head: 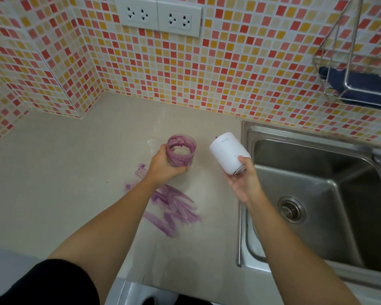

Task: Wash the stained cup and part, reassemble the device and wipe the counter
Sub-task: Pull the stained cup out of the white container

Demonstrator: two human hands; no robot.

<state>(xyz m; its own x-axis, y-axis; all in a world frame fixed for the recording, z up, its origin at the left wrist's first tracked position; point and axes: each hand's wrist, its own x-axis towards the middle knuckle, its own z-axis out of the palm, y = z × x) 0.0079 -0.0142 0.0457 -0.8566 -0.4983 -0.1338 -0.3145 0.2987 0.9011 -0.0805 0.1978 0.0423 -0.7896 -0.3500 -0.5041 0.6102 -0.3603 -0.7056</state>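
A clear cup (181, 151) smeared inside with purple residue stands upright on the beige counter (64, 172), its mouth facing up. My left hand (164, 166) grips its near side. My right hand (243, 179) holds a white cylindrical device part (228, 151) tilted in the air just left of the sink, apart from the cup. A small purple stain shows at the part's far end. Purple streaks (172, 205) lie on the counter in front of the cup.
A steel sink (312, 194) with a drain (291, 209) lies to the right. Above it a wire rack (359, 69) on the tiled wall holds a dark blue cloth (361, 84). Two wall sockets (157, 15) sit above the counter.
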